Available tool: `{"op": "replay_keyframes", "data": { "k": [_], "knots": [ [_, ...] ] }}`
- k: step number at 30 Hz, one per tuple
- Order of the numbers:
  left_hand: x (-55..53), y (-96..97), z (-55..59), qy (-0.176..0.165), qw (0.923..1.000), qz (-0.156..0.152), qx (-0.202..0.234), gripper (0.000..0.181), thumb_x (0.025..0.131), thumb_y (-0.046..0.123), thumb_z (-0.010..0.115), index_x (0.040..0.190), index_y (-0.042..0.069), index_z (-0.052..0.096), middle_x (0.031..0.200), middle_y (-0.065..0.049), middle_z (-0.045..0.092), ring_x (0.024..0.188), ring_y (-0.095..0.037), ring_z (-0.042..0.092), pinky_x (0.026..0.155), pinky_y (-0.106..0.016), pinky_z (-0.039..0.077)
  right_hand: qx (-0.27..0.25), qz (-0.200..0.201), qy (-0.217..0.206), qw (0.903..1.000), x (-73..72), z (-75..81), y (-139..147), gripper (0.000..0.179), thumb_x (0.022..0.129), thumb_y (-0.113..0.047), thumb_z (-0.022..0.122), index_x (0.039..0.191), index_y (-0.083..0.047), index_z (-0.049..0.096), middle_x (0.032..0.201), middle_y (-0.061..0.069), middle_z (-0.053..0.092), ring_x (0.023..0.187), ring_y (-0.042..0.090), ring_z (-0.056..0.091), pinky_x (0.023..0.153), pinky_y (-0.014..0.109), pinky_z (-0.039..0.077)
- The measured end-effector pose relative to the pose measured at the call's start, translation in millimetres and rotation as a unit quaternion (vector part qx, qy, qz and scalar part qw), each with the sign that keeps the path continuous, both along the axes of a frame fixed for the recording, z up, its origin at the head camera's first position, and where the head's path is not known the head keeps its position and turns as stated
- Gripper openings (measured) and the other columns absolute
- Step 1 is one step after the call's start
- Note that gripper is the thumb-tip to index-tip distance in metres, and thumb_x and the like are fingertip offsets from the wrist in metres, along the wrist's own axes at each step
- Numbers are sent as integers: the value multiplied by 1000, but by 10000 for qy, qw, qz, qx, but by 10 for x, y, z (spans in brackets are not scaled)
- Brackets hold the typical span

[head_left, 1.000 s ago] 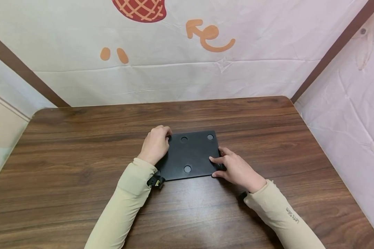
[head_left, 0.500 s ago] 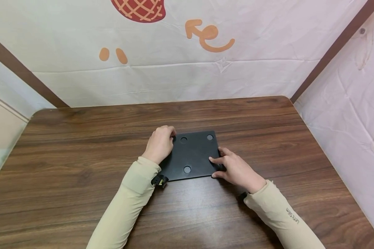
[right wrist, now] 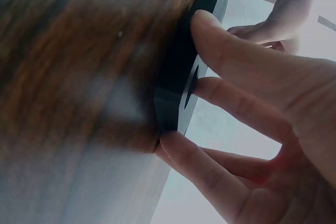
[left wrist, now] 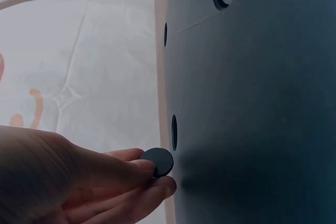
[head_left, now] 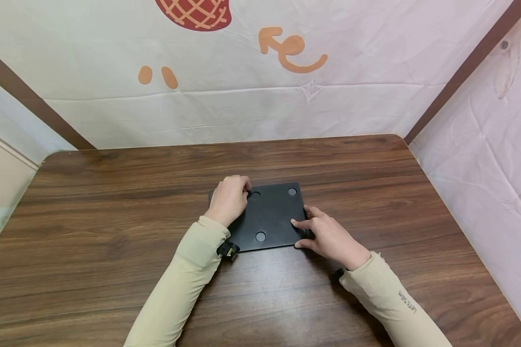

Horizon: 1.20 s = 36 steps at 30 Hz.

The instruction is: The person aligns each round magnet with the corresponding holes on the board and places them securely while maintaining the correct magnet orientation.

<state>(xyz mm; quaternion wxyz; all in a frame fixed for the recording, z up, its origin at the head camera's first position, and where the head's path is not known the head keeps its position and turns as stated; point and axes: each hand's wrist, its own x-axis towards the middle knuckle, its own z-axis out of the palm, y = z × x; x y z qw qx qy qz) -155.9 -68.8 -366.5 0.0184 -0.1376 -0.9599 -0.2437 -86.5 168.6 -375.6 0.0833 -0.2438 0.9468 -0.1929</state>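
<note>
A flat black rectangular board (head_left: 273,214) with round recesses lies on the wooden table. Over its left part, my left hand (head_left: 230,200) pinches a small dark disc (left wrist: 157,161) between thumb and fingers. In the left wrist view the disc is held close to the board's surface, beside a round recess (left wrist: 174,132). My right hand (head_left: 330,238) grips the board's near right corner. Its thumb lies along the near edge, other fingers are against the right side, and the index fingertip (right wrist: 202,85) touches a recess there. The left hand covers the board's left part in the head view.
The brown wooden table (head_left: 113,250) extends around the board on all sides. A white cloth wall (head_left: 243,115) with printed figures stands behind the table's far edge, and another hangs at the right. Small black devices (head_left: 228,250) are strapped at both wrists.
My left hand has slid a little to the right over the board, towards the upper middle recess. The board and my right hand have stayed in place.
</note>
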Motion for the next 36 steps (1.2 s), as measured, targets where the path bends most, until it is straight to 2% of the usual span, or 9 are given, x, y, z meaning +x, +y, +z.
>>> {"op": "replay_keyframes", "data": {
  "k": [12, 20, 26, 36],
  "knots": [
    [-19, 92, -22, -269, 9993, 20, 271, 11, 89, -3, 60, 92, 3, 68, 89, -12, 70, 77, -26, 65, 69, -39, 53, -23, 6, -16, 10000, 7, -11, 4, 51, 80, -26, 78, 124, -5, 65, 139, 34, 42, 123, 44, 51, 96, 51, 47],
    [-35, 103, -45, -194, 9993, -53, 314, 11, 89, -3, 60, 90, 4, 69, 88, -11, 70, 76, -25, 65, 70, -38, 53, -58, 32, 63, 10000, 9, -24, 5, 51, 79, -26, 78, 123, -5, 65, 138, 34, 43, 122, 43, 52, 96, 49, 47],
    [-45, 117, -47, -213, 9995, -117, 222, 15, 90, -3, 57, 91, 3, 71, 89, -11, 70, 76, -25, 65, 69, -37, 53, -50, 26, 88, 9999, 10, -24, 12, 50, 79, -26, 78, 123, -5, 66, 137, 34, 44, 121, 43, 53, 96, 49, 47],
    [-32, 126, -61, -195, 9996, -213, -62, 17, 90, -2, 58, 97, 2, 73, 95, -13, 68, 85, -27, 65, 74, -39, 54, -25, -26, 52, 10000, 1, -19, 8, 51, 79, -27, 78, 123, -5, 66, 138, 33, 44, 121, 43, 53, 96, 50, 47]
  ]
}}
